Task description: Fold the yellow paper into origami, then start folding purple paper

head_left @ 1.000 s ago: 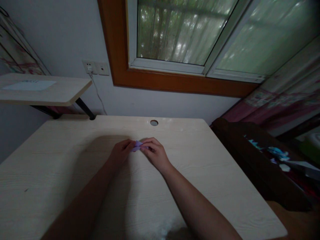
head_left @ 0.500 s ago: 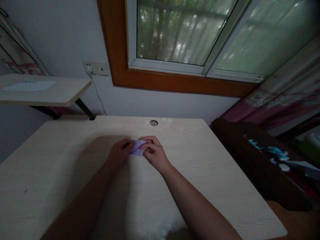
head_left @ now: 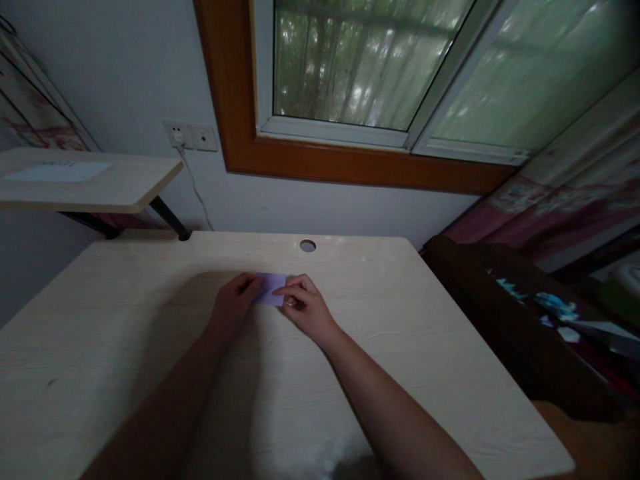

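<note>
A small rectangular piece of purple paper [head_left: 271, 284] is between my two hands, over the far half of the pale wooden desk [head_left: 400, 333]. My left hand [head_left: 237, 298] pinches its left side, thumb on top. On the right side, my right hand [head_left: 307, 303] has its index finger laid across the paper's face, with the other fingers curled at the edge. A ring shows on one right-hand finger. The undersides of the paper and the fingers beneath it are hidden.
A round cable hole [head_left: 308, 246] is near the desk's back edge. At left stands a raised shelf [head_left: 145, 180] with a white sheet [head_left: 60, 172]. A dark wooden bed or cabinet [head_left: 500, 320] with blue items adjoins on the right. Behind are a window and wall socket [head_left: 179, 135].
The purple paper has gone from an angled, partly folded look to a flat rectangle. My right index finger has shifted slightly left onto it. Both arms stay nearly in place.
</note>
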{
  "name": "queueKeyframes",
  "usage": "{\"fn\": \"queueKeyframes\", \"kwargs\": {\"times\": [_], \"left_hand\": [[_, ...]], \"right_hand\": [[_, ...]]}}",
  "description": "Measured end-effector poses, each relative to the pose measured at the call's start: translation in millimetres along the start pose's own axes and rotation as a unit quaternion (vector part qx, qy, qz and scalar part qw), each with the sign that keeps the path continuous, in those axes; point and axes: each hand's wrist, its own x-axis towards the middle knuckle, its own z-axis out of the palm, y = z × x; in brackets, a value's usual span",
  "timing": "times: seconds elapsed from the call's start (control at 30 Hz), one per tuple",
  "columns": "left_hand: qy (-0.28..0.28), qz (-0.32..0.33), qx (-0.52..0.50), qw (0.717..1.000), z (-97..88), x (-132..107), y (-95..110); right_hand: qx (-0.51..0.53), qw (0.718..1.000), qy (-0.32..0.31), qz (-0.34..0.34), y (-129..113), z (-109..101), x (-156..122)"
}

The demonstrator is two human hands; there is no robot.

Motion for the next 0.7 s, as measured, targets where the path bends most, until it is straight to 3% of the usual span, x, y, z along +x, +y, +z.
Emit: {"fn": "queueKeyframes", "kwargs": {"times": [0.1,0.23,0.5,0.7], "left_hand": [[0.007,0.002,0.006,1.0,-0.6,-0.4,1.6],[0.009,0.006,0.012,1.0,-0.9,-1.1,1.3],[-0.022,-0.04,-0.091,0.995,2.5,-1.3,1.9],[-0.051,-0.036,-0.159,0.985,2.7,-1.2,3.4]], "right_hand": [[0.008,0.999,-0.034,-0.004,0.4,0.0,-0.9],[0.005,0.999,-0.034,-0.008,2.2,-0.3,-1.4],[-0.01,0.999,0.044,0.009,-2.1,-2.2,1.0],[-0.028,0.997,0.074,0.004,-0.9,-2.9,2.5]]}}
